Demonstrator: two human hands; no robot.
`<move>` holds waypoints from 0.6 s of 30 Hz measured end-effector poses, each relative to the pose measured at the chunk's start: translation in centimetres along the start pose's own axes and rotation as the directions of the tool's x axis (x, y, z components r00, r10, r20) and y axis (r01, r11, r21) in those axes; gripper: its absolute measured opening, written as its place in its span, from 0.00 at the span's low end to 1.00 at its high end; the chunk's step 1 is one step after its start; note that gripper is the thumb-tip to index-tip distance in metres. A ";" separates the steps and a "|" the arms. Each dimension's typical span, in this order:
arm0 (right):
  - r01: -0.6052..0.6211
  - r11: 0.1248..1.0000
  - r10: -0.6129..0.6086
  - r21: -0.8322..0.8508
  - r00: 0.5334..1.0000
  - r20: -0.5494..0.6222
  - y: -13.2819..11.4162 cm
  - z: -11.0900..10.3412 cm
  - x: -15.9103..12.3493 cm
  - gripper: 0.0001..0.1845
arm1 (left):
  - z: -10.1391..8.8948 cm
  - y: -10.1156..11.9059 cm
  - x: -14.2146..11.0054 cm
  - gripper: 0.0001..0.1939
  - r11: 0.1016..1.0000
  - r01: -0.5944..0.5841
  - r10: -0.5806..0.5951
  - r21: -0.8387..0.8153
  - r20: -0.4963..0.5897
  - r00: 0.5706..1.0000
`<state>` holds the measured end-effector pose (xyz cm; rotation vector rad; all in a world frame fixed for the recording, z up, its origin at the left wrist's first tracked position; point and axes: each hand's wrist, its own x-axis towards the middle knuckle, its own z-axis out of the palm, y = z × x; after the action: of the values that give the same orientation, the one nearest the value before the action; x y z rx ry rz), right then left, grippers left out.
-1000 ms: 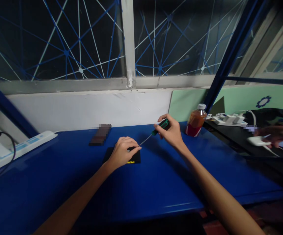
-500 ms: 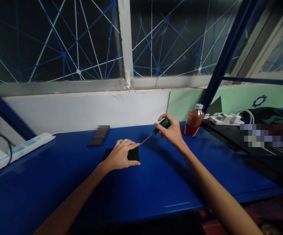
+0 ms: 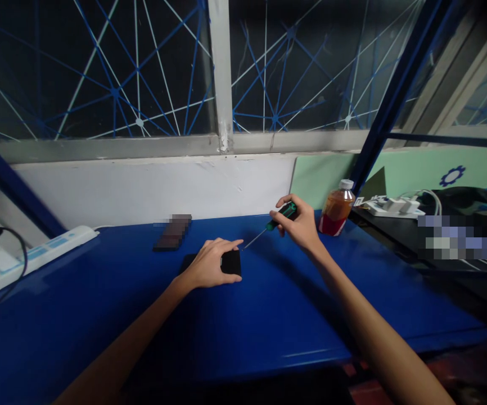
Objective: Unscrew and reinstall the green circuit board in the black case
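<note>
My left hand (image 3: 206,263) lies over a flat black box-like object (image 3: 232,262) on the blue table. Its thumb rests along the near edge and its fingers along the far edge, and the palm hides the object's left part. In my right hand (image 3: 301,224) is a screwdriver (image 3: 271,225) with a green and black handle, gripped by thumb and fingers. The thin shaft slants down to the left. Its tip is near the object's far right corner, close to my left fingertips; whether it touches anything I cannot tell.
A dark, partly blurred slab (image 3: 171,233) lies behind my left hand. A white power strip (image 3: 36,259) runs along the left side. A bottle of orange-brown drink (image 3: 337,209) stands at the right back. Another power strip (image 3: 395,207) and cables occupy the black table at right.
My left thumb has moved away from the fingertips to the object's near edge, covering a yellow label. The screwdriver has shifted only slightly. At right, the other person's hand is now blurred out.
</note>
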<state>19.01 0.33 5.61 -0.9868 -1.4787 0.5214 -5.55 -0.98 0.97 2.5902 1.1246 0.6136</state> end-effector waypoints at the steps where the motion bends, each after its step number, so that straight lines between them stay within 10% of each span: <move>1: -0.001 1.000 0.001 0.014 1.000 -0.002 -0.1 0.0 0.0 0.10 | -0.2 0.0 0.0 0.40 1.000 -0.004 0.003 -0.020 -0.022 1.000; 18: 0.023 0.996 -0.021 0.089 0.999 -0.031 -1.1 0.6 -0.6 0.10 | -2.9 0.9 0.0 0.26 0.958 -0.054 -0.039 -0.282 -0.316 0.948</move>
<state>18.07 -0.63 5.99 -0.9039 -1.4262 0.5496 -6.39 -1.43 3.87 2.2990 1.0218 1.1410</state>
